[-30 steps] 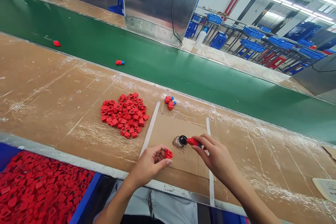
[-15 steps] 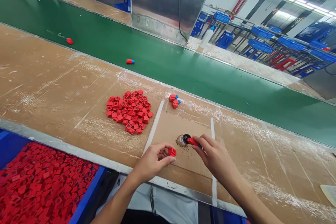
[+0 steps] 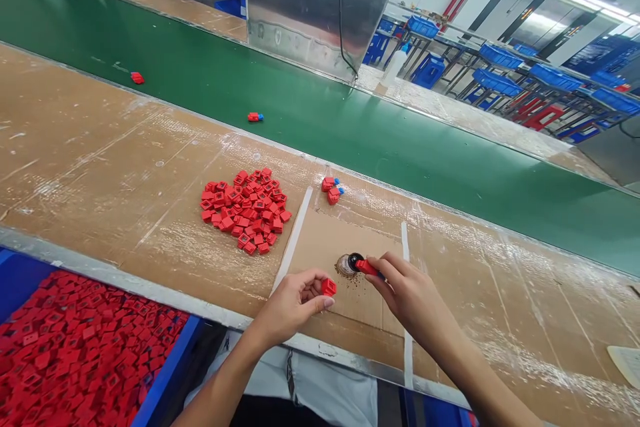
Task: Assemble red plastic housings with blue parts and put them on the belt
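Observation:
My left hand pinches a small square red plastic part between thumb and fingertips, just above a cardboard sheet. My right hand grips a red plastic piece, its tip pressed against a black-rimmed round pot. Dark specks lie scattered around the pot on the cardboard. To the left of the sheet sits a loose pile of red square parts. Beyond it lies a small group of red parts with blue ends.
A blue-walled bin full of red parts stands below the bench's near edge at left. Behind the bench runs a green conveyor belt carrying two red pieces. A steel panel stands behind it, with blue crates beyond.
The red pieces on the green belt have moved rightward. The view has shifted slightly. Both hands keep their hold, with little movement.

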Demonstrator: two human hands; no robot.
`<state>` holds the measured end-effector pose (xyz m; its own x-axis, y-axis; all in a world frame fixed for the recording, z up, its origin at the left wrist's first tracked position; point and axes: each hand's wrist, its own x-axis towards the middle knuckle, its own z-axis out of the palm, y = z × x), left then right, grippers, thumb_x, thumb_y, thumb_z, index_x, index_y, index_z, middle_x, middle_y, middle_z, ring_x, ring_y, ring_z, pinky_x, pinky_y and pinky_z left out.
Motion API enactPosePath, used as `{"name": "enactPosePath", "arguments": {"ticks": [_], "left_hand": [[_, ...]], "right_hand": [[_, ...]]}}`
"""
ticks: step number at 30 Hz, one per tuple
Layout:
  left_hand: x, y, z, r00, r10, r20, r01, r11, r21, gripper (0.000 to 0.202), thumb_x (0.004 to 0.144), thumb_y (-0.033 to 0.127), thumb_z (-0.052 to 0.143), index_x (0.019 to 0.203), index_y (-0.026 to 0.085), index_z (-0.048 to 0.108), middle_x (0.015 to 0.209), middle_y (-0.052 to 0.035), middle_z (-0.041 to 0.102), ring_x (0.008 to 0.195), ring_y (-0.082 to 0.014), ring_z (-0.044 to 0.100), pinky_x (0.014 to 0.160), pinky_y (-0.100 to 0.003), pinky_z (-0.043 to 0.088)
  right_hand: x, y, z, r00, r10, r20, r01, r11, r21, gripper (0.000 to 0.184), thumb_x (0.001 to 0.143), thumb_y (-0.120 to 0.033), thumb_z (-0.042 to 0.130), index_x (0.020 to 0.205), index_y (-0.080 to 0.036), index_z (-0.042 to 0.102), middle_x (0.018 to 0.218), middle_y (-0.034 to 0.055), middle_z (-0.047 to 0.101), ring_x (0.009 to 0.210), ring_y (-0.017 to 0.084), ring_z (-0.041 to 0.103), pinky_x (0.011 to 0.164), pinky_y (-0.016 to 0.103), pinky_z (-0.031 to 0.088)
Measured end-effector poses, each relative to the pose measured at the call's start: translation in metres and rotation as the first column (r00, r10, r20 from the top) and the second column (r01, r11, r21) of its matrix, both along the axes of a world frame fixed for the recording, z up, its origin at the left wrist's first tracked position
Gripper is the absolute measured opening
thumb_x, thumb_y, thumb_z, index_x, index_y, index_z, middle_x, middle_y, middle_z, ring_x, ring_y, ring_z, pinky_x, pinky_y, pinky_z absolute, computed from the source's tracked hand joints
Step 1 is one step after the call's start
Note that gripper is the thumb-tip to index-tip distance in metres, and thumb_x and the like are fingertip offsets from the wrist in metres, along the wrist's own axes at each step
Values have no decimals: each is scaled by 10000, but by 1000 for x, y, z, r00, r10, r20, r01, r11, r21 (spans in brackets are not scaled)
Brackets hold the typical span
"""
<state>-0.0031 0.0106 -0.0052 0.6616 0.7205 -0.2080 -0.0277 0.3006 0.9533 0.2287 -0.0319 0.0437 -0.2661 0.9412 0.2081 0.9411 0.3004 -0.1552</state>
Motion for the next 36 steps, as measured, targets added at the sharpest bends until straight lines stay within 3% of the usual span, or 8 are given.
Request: {"name": "enactPosePath", "arguments": {"ticks": [19, 30, 34, 36], "left_hand": [[0, -1, 1, 1000, 12, -9, -12, 1000, 15, 221, 836, 301, 667, 1010, 166, 644, 826, -9, 591, 781, -148, 542, 721, -236, 421], [0, -2, -1, 999, 23, -40, -20, 997, 71, 201, 847, 275, 649, 1023, 179, 659, 823, -5, 606, 779, -148, 550, 710, -229, 429], [-1, -2, 0, 1000, 6, -30, -4, 997, 74, 168, 866, 253, 625, 1013, 179, 655, 810, 4, 592, 765, -136, 536, 705, -222, 421], [-1, -2, 1, 1000, 2, -22, 0, 998, 70, 179, 870, 246, 621, 1033, 177, 652, 812, 5, 589, 763, -132, 533, 710, -222, 420]], "right_hand": [[-4, -1, 2, 999, -26, -46, 26, 1000, 11, 324, 1050, -360, 332, 1032, -185, 605, 845, 75, 619, 682, 198, 624, 582, 298, 467], [-5, -1, 12, 984, -67, -166, 79, 995, 61, 232, 1031, -326, 409, 1121, -196, 579, 967, 90, 637, 818, 209, 632, 693, 313, 498], [-5, 2, 8, 954, -134, -268, 128, 991, -39, 283, 1011, -387, 437, 1089, -194, 628, 959, 95, 661, 773, 212, 633, 678, 332, 506], [-4, 4, 6, 886, -222, -407, 179, 973, -143, 310, 982, -435, 487, 1057, -188, 659, 942, 93, 686, 733, 202, 636, 673, 333, 518]]}}
